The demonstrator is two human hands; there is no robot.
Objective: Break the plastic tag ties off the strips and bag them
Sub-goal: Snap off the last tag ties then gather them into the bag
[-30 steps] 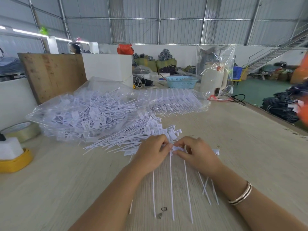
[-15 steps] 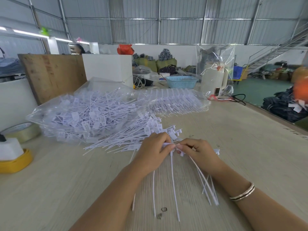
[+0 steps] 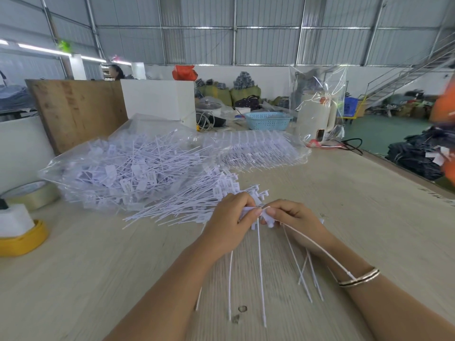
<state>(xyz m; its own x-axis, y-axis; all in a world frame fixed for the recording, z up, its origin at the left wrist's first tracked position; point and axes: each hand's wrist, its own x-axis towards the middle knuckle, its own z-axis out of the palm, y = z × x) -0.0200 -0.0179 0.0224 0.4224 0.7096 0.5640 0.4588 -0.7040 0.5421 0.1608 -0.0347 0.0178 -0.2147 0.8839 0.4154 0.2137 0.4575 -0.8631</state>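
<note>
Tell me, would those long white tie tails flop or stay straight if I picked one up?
Probably bendy, not limp: the tie held in the right hand arcs smoothly over the wrist. The tails hanging below the left hand stay nearly straight, so they likely spring back. They look thin, probably very light.

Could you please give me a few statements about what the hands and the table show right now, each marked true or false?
1. Both hands pinch the same strip of white tag ties. True: the left hand and right hand meet on it.
2. The blue basket sits at the near edge of the table. False: it stands at the far end.
3. The right wrist wears a bracelet. True.
4. The loose ties are piled in a cardboard box. False: they fill a clear plastic bag.
5. A roll of tape lies at the left. True.
</note>
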